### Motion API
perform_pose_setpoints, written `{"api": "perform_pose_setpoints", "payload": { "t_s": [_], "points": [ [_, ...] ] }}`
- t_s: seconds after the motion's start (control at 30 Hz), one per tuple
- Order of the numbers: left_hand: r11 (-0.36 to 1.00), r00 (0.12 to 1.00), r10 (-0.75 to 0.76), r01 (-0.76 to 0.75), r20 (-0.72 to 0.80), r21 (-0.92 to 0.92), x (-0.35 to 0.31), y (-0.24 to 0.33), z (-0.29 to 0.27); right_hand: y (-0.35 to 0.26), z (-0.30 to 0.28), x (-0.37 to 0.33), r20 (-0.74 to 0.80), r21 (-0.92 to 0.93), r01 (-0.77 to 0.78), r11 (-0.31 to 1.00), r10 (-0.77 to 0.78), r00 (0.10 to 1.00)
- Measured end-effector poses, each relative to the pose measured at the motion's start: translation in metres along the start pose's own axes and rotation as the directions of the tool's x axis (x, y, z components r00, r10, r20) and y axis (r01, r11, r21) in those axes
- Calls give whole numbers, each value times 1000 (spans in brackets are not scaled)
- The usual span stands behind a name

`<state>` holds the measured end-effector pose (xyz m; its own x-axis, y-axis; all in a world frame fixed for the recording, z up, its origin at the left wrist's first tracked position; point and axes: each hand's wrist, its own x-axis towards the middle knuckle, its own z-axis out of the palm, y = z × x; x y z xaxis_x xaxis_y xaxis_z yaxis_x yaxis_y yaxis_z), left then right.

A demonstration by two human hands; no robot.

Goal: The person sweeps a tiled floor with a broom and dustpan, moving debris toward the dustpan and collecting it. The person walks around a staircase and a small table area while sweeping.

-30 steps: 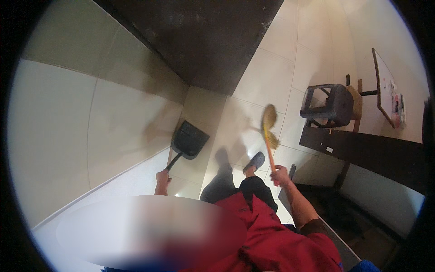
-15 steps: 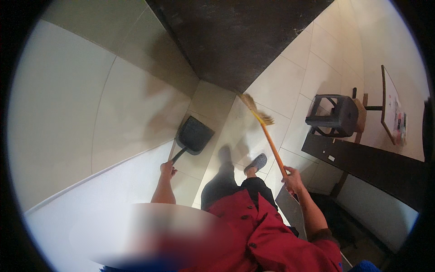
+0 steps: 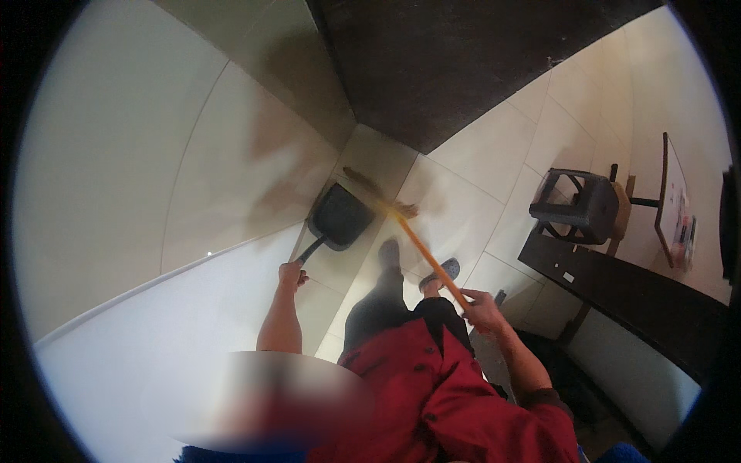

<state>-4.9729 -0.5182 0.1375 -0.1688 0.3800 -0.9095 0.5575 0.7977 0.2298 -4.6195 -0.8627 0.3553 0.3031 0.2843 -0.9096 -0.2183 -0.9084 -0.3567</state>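
A black dustpan (image 3: 340,217) lies at the floor beside the left wall, its handle pointing back toward me. My left hand (image 3: 292,275) is wrapped round that handle. In my right hand (image 3: 483,312) is the upper part of a broom's orange stick. The broom (image 3: 426,257) slants away to the left, and its straw bristles, smeared by motion, are close to the dustpan's far right edge. Whether the bristles touch the pan I cannot tell. What lies in the pan is too dark to make out.
A dark brown cabinet or panel (image 3: 432,69) stands in front, its corner reaching the tiled floor (image 3: 471,185). Pale panels (image 3: 208,170) line the left side. To the right are a dark stool (image 3: 575,204), a dark board or bench (image 3: 617,297) and a small table (image 3: 671,201).
The broom has swung left, bringing its bristles from near the cabinet corner to the dustpan. My right hand moved a little left with it. The view has shifted slightly.
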Motion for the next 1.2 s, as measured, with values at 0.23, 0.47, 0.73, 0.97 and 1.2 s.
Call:
{"api": "perform_pose_setpoints", "payload": {
  "t_s": [0.23,0.47,0.73,0.97,1.2],
  "points": [
    [998,1000,-26,26,-1,-60,-2,-14,-23,51,-111,-44,-255,72,22,997,-3,967],
    [999,999,-40,40,12,-34,32,-14,-32,35,-138,65,-494,149,-56,987,124,861],
    [995,994,-101,101,44,1,78,8,-6,24,-1,181,-203,-26,-131,991,123,972],
    [999,999,-37,37,11,-9,68,18,2,-10,25,110,31,-174,81,981,-77,997],
    [996,1000,-22,21,-11,-85,68,-4,-18,-79,2,102,-78,-190,143,971,-160,984]
  ]
}}
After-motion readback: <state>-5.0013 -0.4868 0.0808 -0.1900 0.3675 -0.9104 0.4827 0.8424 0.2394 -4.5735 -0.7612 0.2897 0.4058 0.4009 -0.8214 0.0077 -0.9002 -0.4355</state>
